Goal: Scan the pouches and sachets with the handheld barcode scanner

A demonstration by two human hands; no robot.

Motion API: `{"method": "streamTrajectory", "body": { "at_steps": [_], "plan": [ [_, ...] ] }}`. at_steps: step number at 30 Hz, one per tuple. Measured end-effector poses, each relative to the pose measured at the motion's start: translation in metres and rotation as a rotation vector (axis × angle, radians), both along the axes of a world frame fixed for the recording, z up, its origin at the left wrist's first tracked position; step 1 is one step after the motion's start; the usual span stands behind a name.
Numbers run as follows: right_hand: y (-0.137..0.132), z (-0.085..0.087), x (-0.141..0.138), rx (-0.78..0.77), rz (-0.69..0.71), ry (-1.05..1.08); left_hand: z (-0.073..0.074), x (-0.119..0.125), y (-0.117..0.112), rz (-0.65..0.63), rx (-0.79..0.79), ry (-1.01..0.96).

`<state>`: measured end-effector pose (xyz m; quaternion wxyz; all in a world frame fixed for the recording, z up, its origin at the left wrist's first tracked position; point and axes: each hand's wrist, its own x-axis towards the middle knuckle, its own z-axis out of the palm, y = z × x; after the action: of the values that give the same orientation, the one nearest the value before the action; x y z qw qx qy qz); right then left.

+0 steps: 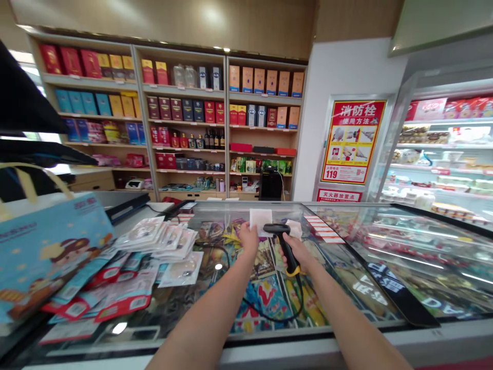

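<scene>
My right hand (296, 255) grips a black and yellow handheld barcode scanner (287, 248), its head tipped toward a white square packet (261, 221). My left hand (248, 240) holds that packet up by its lower edge, just beyond the scanner head. Its black coiled cord (265, 314) trails across the glass top of a chest freezer (358, 246). A second white slip (294, 229) lies just past the scanner. To the left of my hands is a pile of clear white sachets (159, 241), with red-edged packets (111, 294) nearer the counter's front.
A blue printed paper bag (50, 246) stands at the far left. Wooden shelves (173, 118) of boxed goods and bottles line the back wall. A lit refrigerated display case (439, 154) stands at the right, beside a red fire-hydrant poster (352, 141).
</scene>
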<state>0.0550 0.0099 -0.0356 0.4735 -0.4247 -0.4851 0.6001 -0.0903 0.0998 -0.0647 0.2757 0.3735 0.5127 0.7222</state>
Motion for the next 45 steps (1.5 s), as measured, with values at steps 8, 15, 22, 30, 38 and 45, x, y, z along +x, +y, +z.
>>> {"method": "streamTrajectory", "body": {
  "at_steps": [8,15,22,30,38,45],
  "plan": [
    [-0.001,0.018,-0.1,0.021,0.184,-0.013,0.04,-0.126,-0.033,0.154,0.008,0.146],
    [-0.008,0.039,-0.201,0.075,0.323,-0.002,0.065,-0.244,-0.072,0.369,-0.007,0.282],
    [-0.018,0.041,-0.265,0.09,0.371,-0.028,0.07,-0.308,-0.096,0.49,-0.046,0.436],
    [-0.019,0.04,-0.292,0.063,0.376,-0.077,0.059,-0.326,-0.094,0.504,-0.168,0.616],
    [-0.012,0.033,-0.275,0.048,0.332,-0.057,0.061,-0.305,-0.094,0.584,0.015,0.805],
    [-0.001,0.023,-0.216,0.023,0.228,-0.062,0.054,-0.228,-0.079,0.398,0.128,0.806]
  ]
}}
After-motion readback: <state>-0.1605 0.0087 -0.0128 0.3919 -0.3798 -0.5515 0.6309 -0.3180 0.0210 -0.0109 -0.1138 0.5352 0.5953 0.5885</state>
